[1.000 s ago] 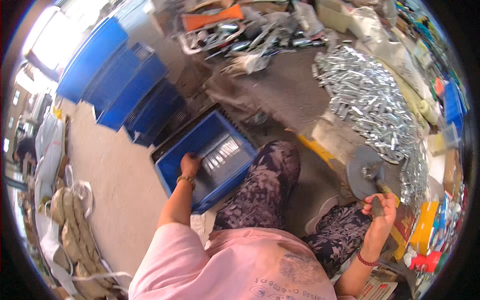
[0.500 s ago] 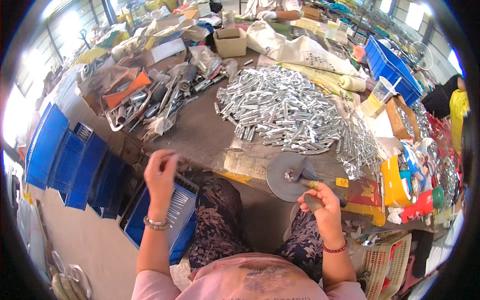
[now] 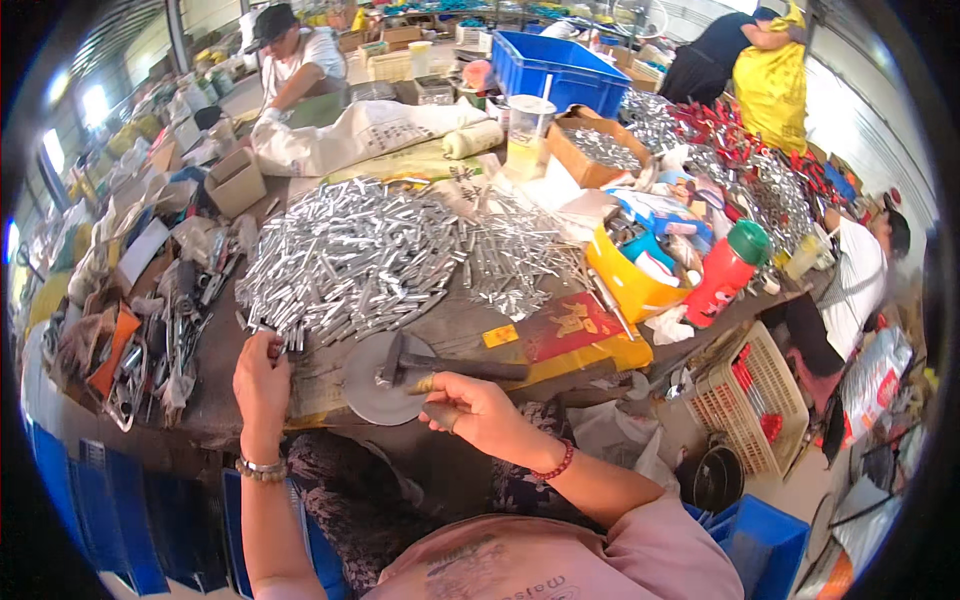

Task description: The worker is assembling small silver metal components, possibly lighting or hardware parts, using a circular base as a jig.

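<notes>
At the near left edge of a heap of short silvery metal tubes (image 3: 350, 255), my left hand (image 3: 262, 388) has its fingers bent and drawn together. Its fingertips meet the outermost pieces, and I cannot make out what is between them. My right hand (image 3: 478, 408) is curled closed just on the near side of a hammer (image 3: 460, 368). Yellowish and dark grey coverings show at its thumb and finger; anything inside the grip is hidden. The hammer lies with its head on a round grey metal disc (image 3: 362, 388) at the table's near edge.
Thin metal pins (image 3: 515, 262) lie right of the heap. Beyond them are a yellow container (image 3: 635, 285), a red bottle with a green cap (image 3: 728, 275) and a plastic cup (image 3: 525, 135). Blue crates (image 3: 90, 500) stand low at left. People work across the table and at far right.
The view has swung to the right. My left hand has gone from above the blue crate beside my leg to the heap's near edge. My right hand stays close to the hammer.
</notes>
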### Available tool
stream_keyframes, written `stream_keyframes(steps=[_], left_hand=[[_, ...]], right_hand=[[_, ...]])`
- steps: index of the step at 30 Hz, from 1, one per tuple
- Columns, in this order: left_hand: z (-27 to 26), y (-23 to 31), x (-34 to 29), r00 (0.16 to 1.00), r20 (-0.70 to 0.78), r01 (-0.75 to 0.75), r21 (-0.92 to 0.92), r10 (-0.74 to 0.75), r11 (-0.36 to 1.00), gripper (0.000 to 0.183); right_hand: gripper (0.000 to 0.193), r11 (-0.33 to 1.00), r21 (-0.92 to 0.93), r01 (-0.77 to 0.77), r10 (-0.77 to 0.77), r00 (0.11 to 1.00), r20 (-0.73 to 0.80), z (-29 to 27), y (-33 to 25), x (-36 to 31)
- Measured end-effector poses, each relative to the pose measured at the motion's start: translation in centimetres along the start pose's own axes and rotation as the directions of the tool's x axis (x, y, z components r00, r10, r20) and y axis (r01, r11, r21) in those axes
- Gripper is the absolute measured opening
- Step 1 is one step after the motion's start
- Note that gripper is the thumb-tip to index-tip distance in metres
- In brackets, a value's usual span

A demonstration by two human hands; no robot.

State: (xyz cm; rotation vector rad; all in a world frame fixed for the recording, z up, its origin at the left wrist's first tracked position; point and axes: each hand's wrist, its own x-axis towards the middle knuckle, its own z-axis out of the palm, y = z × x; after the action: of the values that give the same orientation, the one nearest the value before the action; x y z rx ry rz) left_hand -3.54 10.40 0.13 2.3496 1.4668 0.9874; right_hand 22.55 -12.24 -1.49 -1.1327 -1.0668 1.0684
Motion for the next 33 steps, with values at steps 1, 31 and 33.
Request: stream_keyframes(steps=[1, 31, 33], left_hand=[[0.0, -0.1, -0.1, 1.000, 0.006, -0.016, -0.007, 0.016, 1.000, 0.024], [-1.8, 5.0, -4.0, 0.950, 0.082, -0.275, -0.250, 0.303, 0.929, 0.022], [-1.8, 5.2, -4.0, 0.936, 0.016, -0.343, -0.170, 0.350, 0.924, 0.022]], right_hand=[[0.035, 0.995, 0.095, -0.021, 0.020, 1.000, 0.015, -0.2, -0.3, -0.2], [0.029, 0.142, -0.980, -0.142, -0.498, 0.845, -0.195, -18.0, -6.1, 1.2], [0.029, 0.100, -0.980, -0.175, -0.480, 0.854, -0.201, -18.3, -5.7, 1.0]])
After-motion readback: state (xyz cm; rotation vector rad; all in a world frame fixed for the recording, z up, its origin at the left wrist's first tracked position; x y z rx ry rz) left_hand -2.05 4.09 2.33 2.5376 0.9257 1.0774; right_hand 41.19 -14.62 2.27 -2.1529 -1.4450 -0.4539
